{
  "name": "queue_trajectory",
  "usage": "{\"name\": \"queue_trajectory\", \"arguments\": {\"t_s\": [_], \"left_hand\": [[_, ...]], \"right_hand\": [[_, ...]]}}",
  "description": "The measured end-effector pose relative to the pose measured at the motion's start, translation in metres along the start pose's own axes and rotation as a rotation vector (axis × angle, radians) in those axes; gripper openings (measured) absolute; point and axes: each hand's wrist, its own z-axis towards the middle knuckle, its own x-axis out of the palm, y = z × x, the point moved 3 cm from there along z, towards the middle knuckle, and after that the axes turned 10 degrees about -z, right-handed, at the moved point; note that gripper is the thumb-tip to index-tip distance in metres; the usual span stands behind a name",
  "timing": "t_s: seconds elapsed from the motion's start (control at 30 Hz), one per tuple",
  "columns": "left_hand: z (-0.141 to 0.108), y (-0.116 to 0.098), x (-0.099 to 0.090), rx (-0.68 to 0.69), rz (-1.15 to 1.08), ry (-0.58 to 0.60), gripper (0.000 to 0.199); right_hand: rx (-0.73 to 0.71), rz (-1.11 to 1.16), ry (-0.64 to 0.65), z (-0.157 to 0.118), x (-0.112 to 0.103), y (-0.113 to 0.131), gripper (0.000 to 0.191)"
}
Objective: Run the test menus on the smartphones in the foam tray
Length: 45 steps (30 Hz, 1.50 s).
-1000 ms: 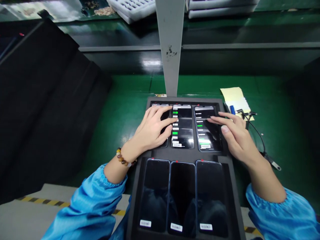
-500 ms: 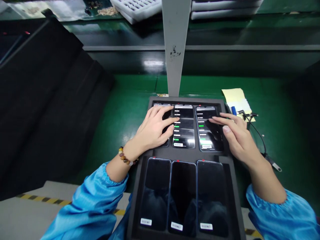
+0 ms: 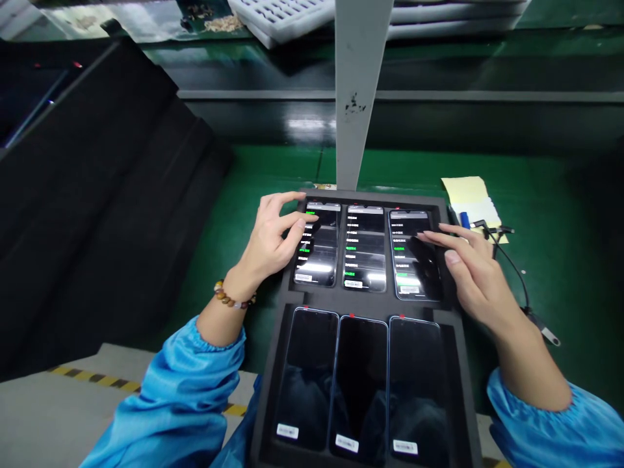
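Note:
A black tray (image 3: 370, 304) holds two rows of smartphones. In the far row, the left phone (image 3: 319, 250), the middle phone (image 3: 365, 257) and the right phone (image 3: 414, 260) have lit screens with white and green text lines. My left hand (image 3: 273, 239) is open over the left phone, index finger stretched to its upper screen. Over the right phone reaches my right hand (image 3: 472, 270), open, its fingertips at the middle of the screen. The near row's left phone (image 3: 309, 377), middle phone (image 3: 361, 383) and right phone (image 3: 416, 383) are dark, each with a white barcode label.
Right of the tray lie a yellow paper pad (image 3: 465, 192), a blue-capped pen (image 3: 465, 220) and a black cable (image 3: 514, 270) on the green surface. A grey post (image 3: 358, 97) rises behind the tray. Black partitions (image 3: 107, 214) stand at left; a white plastic basket (image 3: 287, 19) sits at the back.
My left hand has moved left from the middle phone to the left phone, uncovering more of its screen. My right hand stays over the right phone. The whole view has shifted slightly.

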Motion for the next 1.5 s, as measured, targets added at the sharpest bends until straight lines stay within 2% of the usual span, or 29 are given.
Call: {"name": "queue_trajectory", "arguments": {"t_s": [0.27, 0.57, 0.7, 0.93, 1.13, 1.3, 1.4, 1.5], "left_hand": [[-0.007, 0.009, -0.002, 0.051, -0.027, 0.180, 0.034], [-0.012, 0.003, -0.005, 0.092, -0.113, 0.254, 0.027], [-0.012, 0.002, -0.007, 0.119, -0.126, 0.251, 0.027], [-0.012, 0.008, -0.014, 0.064, -0.075, 0.112, 0.035], [-0.012, 0.008, -0.010, 0.048, -0.051, 0.125, 0.036], [-0.012, 0.004, -0.008, 0.074, -0.068, 0.091, 0.037], [-0.012, -0.006, -0.002, 0.096, -0.044, 0.118, 0.036], [-0.011, -0.025, 0.012, 0.157, 0.003, 0.228, 0.037]], "right_hand": [[-0.017, -0.002, 0.024, -0.001, -0.002, -0.003, 0.039], [-0.124, 0.064, 0.052, -0.001, -0.006, 0.001, 0.030], [-0.131, 0.079, 0.056, -0.002, -0.006, 0.002, 0.030], [-0.037, 0.089, -0.025, -0.003, -0.006, -0.002, 0.037], [-0.009, 0.055, 0.000, -0.003, -0.004, -0.002, 0.040], [0.010, 0.045, -0.037, -0.001, -0.004, -0.003, 0.042], [0.019, 0.035, -0.047, -0.001, -0.002, -0.001, 0.041], [-0.002, 0.025, -0.026, 0.000, 0.003, 0.004, 0.042]]}}
